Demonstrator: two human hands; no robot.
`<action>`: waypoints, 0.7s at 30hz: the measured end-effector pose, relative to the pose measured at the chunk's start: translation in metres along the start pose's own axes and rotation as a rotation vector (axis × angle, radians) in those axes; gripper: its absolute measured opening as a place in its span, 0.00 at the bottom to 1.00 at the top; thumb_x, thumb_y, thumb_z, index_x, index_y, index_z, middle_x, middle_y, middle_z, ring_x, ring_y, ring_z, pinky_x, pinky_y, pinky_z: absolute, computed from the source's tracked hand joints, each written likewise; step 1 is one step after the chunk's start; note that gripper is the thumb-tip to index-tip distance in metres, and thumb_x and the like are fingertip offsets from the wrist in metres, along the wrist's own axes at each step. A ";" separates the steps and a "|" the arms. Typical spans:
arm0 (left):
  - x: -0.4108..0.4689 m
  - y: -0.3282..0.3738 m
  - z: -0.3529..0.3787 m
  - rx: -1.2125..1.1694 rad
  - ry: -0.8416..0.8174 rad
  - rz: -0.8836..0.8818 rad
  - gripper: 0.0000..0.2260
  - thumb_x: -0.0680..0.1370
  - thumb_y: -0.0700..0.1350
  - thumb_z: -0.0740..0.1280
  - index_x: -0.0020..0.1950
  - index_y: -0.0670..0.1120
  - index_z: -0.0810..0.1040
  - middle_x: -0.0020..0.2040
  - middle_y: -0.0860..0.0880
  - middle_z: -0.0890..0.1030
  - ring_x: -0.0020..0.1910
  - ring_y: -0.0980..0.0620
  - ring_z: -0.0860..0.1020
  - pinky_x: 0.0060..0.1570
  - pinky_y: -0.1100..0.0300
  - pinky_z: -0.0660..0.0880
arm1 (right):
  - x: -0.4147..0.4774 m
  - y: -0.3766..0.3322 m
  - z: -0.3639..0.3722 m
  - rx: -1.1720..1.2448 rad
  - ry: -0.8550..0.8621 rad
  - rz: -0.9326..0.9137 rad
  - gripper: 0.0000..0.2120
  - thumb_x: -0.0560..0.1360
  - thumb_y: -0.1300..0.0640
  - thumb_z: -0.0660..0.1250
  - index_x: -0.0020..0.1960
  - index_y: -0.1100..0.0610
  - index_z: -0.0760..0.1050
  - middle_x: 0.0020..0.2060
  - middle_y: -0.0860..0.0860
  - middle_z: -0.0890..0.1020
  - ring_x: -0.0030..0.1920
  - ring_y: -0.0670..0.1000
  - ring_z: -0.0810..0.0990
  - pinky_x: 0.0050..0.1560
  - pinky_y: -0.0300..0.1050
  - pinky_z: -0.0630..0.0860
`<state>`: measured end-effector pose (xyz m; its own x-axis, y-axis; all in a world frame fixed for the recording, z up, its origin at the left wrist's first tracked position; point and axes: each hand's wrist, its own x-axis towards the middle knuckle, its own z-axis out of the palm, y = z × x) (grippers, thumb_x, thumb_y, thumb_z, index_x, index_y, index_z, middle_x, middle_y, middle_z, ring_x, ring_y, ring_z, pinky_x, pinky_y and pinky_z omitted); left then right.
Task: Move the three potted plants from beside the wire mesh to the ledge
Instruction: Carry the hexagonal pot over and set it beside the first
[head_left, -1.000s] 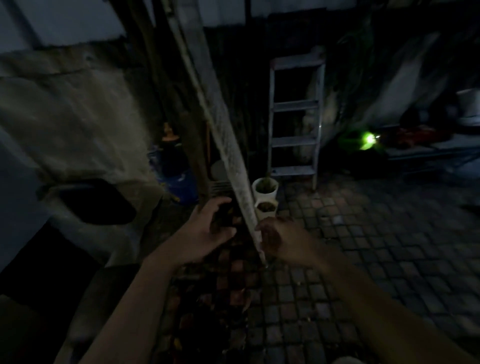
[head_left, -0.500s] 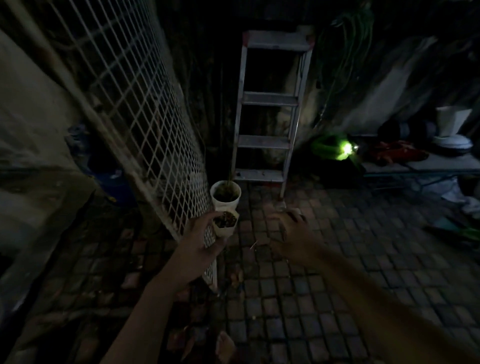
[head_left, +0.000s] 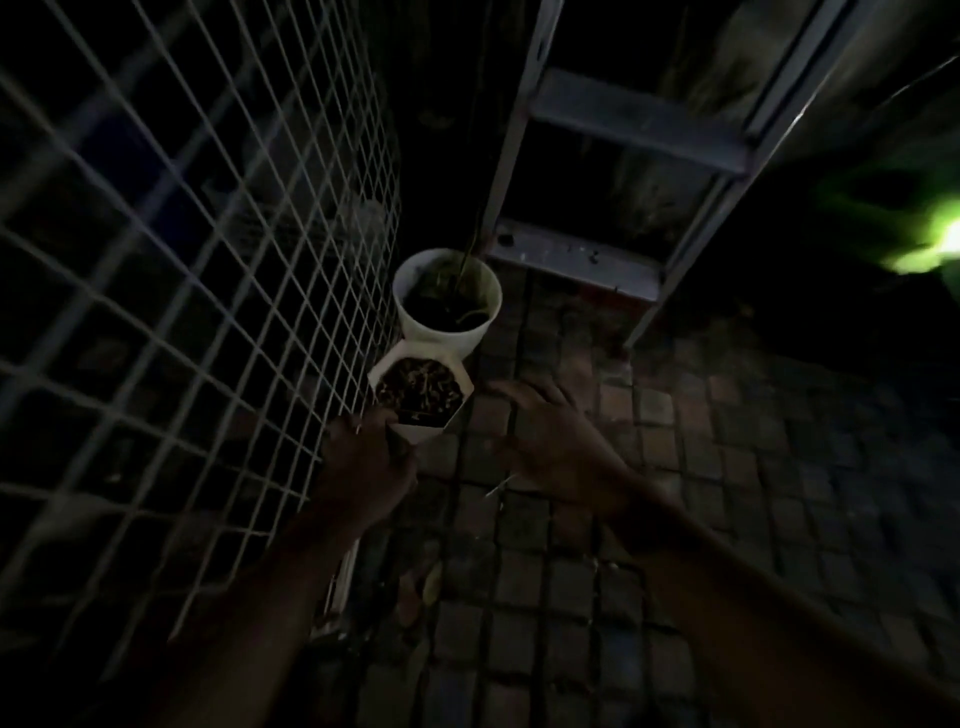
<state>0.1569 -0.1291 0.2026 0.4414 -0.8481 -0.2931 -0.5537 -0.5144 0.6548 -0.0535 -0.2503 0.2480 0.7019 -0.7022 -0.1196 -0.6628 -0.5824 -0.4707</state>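
Observation:
Two white potted plants stand on the paving beside the wire mesh (head_left: 208, 291). The nearer one is a small angular pot (head_left: 422, 396) filled with brownish matter. Behind it stands a larger round pot (head_left: 448, 300) with dark soil and a thin stem. My left hand (head_left: 366, 462) touches the small pot's near left edge, fingers curled against its side. My right hand (head_left: 550, 441) hovers just right of that pot, fingers spread, holding nothing. A third pot is not in view, and neither is the ledge.
A metal stepladder (head_left: 613, 208) leans behind the round pot. The ground is brick paving (head_left: 675, 519). A blurred green light (head_left: 930, 244) glows at the right edge. The scene is very dark.
My head has moved closer and lower toward the pots. My right hand has come in closer to the small pot. My left hand stays at its near edge.

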 end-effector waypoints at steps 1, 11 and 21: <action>0.022 -0.017 0.027 -0.016 0.020 0.003 0.27 0.76 0.44 0.74 0.74 0.43 0.72 0.66 0.31 0.74 0.66 0.30 0.72 0.63 0.48 0.73 | 0.020 0.023 0.027 -0.004 0.003 -0.035 0.33 0.72 0.40 0.65 0.74 0.53 0.69 0.67 0.55 0.77 0.68 0.53 0.68 0.69 0.56 0.67; 0.137 -0.158 0.227 -0.110 0.275 0.261 0.33 0.79 0.63 0.61 0.78 0.46 0.63 0.72 0.33 0.65 0.65 0.31 0.74 0.61 0.43 0.77 | 0.154 0.186 0.213 -0.195 0.070 -0.388 0.18 0.80 0.55 0.67 0.69 0.58 0.75 0.69 0.60 0.76 0.70 0.65 0.70 0.71 0.53 0.62; 0.188 -0.210 0.274 -0.329 0.576 0.535 0.35 0.78 0.60 0.71 0.79 0.65 0.56 0.78 0.44 0.64 0.76 0.46 0.68 0.70 0.51 0.73 | 0.184 0.192 0.244 0.266 0.403 -0.304 0.10 0.73 0.76 0.60 0.42 0.68 0.78 0.42 0.51 0.69 0.39 0.38 0.77 0.40 0.32 0.74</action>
<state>0.1623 -0.2154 -0.1811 0.5183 -0.7240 0.4552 -0.5959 0.0760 0.7995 0.0126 -0.3914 -0.0775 0.6614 -0.6503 0.3738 -0.3212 -0.6959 -0.6423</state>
